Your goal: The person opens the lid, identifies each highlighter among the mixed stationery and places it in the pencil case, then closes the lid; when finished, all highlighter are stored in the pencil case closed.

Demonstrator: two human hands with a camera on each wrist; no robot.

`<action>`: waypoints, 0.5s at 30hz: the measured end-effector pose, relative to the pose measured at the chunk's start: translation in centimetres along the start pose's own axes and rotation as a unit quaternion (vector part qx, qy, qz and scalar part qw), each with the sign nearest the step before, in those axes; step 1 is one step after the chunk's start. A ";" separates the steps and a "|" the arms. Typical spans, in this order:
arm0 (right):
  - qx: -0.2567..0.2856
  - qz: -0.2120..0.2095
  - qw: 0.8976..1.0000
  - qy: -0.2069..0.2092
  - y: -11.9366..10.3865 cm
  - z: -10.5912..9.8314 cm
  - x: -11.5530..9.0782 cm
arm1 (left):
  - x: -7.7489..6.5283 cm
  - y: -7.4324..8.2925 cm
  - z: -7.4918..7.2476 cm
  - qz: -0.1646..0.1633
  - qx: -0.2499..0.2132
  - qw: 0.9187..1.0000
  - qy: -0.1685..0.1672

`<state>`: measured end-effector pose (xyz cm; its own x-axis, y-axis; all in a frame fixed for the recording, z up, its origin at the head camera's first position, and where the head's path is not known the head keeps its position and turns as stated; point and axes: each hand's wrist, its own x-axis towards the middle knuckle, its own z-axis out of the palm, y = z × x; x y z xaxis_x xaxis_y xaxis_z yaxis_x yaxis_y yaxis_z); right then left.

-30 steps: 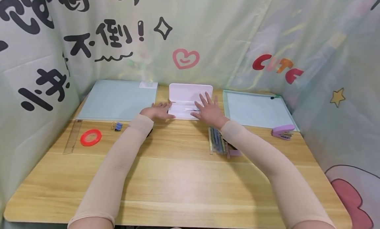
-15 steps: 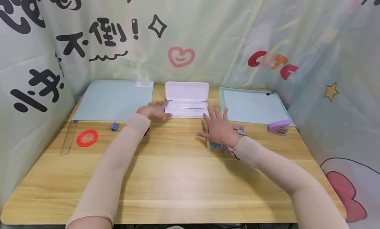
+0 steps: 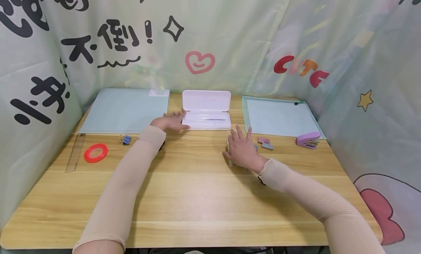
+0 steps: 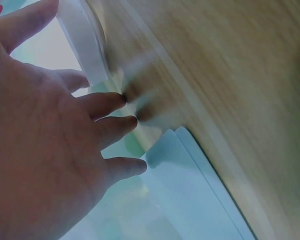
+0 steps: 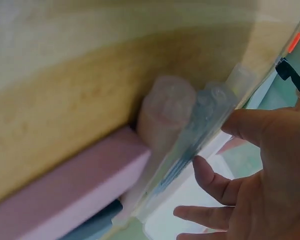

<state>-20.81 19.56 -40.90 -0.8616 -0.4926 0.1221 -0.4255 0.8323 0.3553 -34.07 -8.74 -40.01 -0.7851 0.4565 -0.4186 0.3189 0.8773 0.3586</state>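
Observation:
An opened white pencil case (image 3: 206, 100) lies at the back middle in the head view, lid tilted up, with a thin dark-striped item (image 3: 213, 119) inside. Just left of it is my left hand (image 3: 170, 122), fingers spread and holding nothing; the left wrist view shows its fingertips near the case's edge (image 4: 87, 45). My right hand (image 3: 244, 150) is over a row of pens (image 5: 207, 117), mostly hiding them in the head view. In the right wrist view its thumb and fingers are extended right beside the pens. A pink block (image 5: 80, 190) lies along them.
Blue folder (image 3: 128, 109) at back left; zip document pouch (image 3: 276, 117) at back right with a purple stapler (image 3: 308, 140) at its front edge. Small pink (image 3: 263, 140) and blue (image 3: 267, 146) blocks lie right of my hand. Leftward are a ruler (image 3: 75, 153), red tape roll (image 3: 95, 153) and binder clip (image 3: 125, 139).
My right hand has moved off the pencil case, right and toward me, and now covers the pens. My left hand stays beside the case. The view has shifted slightly.

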 end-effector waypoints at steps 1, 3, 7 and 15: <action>0.006 -0.001 1.000 -0.002 -0.1 0.0 0.0 | 0.0 0.0 0.0 0.001 -0.001 1.000 0.000; 0.014 -0.001 1.000 -0.009 -0.2 0.0 -0.1 | 0.0 0.0 0.1 0.004 -0.004 1.000 0.000; 0.032 0.003 0.999 -0.016 -0.5 0.1 -0.1 | 0.0 -0.1 0.1 0.007 -0.007 1.000 0.001; 0.074 -0.010 0.996 0.040 -0.5 0.7 0.1 | 0.2 -0.2 0.1 0.007 -0.007 1.000 -0.001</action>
<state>-20.85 19.25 -41.76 -0.8298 -0.5241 0.1916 -0.4842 0.8469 0.2197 -34.26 -8.79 -40.22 -0.7799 0.4689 -0.4147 0.3228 0.8689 0.3753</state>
